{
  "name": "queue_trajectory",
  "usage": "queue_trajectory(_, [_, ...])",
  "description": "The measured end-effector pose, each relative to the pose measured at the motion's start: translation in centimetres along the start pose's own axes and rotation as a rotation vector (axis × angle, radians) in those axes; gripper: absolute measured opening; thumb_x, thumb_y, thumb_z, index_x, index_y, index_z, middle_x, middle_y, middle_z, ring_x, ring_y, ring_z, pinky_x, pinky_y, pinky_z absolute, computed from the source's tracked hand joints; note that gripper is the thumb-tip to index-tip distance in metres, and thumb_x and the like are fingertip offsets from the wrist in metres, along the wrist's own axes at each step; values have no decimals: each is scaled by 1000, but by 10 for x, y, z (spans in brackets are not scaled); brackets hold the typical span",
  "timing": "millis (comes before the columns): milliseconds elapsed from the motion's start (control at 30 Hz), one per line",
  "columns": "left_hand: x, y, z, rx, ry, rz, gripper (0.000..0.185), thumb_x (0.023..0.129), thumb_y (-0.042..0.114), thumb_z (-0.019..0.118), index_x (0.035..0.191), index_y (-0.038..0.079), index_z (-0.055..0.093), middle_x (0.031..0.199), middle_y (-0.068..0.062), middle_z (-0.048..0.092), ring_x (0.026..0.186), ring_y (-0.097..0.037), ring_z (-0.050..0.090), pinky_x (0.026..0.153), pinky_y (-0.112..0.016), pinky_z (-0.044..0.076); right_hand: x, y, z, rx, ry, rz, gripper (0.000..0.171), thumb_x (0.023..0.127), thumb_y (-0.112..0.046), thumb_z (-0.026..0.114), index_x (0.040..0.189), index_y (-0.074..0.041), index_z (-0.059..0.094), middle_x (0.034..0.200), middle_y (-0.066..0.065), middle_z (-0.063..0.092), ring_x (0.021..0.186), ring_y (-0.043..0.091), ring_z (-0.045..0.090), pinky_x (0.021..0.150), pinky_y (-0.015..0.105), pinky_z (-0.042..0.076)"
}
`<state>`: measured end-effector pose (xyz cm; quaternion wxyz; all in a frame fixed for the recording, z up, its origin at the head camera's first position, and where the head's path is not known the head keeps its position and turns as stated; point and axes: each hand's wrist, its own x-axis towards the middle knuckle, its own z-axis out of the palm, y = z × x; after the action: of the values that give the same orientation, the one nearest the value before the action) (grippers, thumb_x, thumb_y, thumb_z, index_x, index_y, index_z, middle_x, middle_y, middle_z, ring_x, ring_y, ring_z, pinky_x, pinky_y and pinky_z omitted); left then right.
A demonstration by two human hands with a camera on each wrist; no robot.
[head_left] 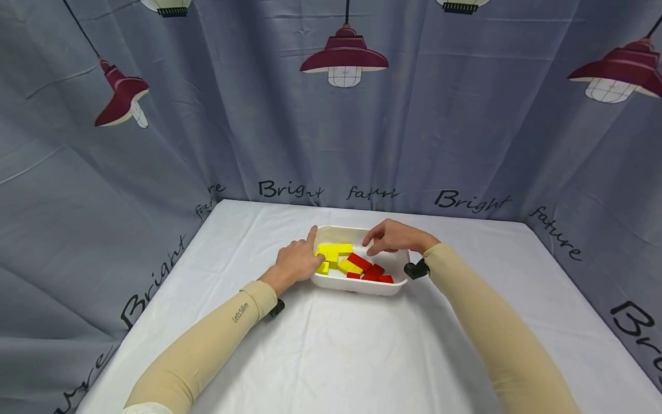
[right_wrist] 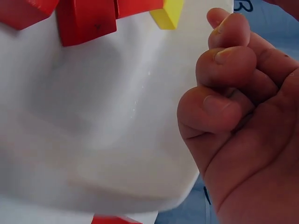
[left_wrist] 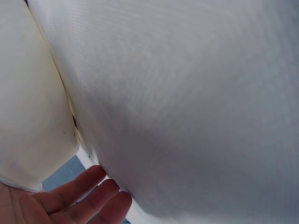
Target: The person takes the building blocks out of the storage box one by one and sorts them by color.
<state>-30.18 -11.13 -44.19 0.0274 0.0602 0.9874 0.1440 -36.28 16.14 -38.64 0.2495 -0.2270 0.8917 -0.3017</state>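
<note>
A white tray (head_left: 357, 284) with raised walls stands on the table. Yellow blocks (head_left: 336, 249) lie in its left part. Red blocks (head_left: 359, 262) are in the middle and near its front wall. At the left rim, my left hand (head_left: 297, 261) grips the tray, thumb over the edge and index finger pointing along it; in the left wrist view its other fingers (left_wrist: 86, 189) extend outside the wall. Over the tray's right part hovers my right hand (head_left: 395, 236), index finger and thumb apart with nothing seen between them. The right wrist view shows its other fingers (right_wrist: 217, 109) curled.
A white cloth covers the table (head_left: 331, 351). Behind it and at both sides hangs a grey-blue curtain (head_left: 248, 115) printed with lamps and lettering. Both wrists carry a black device, one of them a small camera (head_left: 416, 269) beside the tray's right end.
</note>
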Motion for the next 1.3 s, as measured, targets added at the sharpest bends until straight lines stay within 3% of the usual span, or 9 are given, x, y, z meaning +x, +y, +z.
queue_trajectory(133, [1, 0, 0, -5, 2, -1, 80, 95, 44, 47, 163, 18, 14, 128, -16, 64, 105, -27, 62, 80, -47, 52, 6, 1, 1, 5, -12, 13, 31, 87, -27, 76, 114, -12, 74, 66, 3, 51, 57, 18, 43, 66, 32, 36])
queue_trajectory(467, [-1, 2, -2, -8, -13, -5, 81, 95, 44, 48, 163, 18, 13, 129, -16, 63, 105, -27, 62, 80, -46, 52, 19, 8, 8, 20, -53, 47, 31, 84, -31, 78, 109, -13, 75, 67, 4, 52, 54, 18, 42, 58, 27, 35])
queue_trajectory(1133, [0, 3, 2, 2, -2, -14, 81, 96, 45, 48, 163, 19, 12, 132, -16, 62, 113, -29, 62, 84, -48, 52, 29, 10, 15, -114, -152, 111, 20, 86, -30, 76, 98, -14, 76, 63, 0, 50, 53, 17, 41, 57, 26, 32])
queue_trajectory(1300, [0, 4, 2, 7, -2, -19, 81, 95, 45, 48, 163, 19, 12, 132, -15, 63, 112, -29, 63, 85, -48, 52, 30, 10, 15, -95, -177, 143, 20, 85, -29, 77, 97, -14, 75, 62, -1, 47, 54, 16, 39, 57, 26, 31])
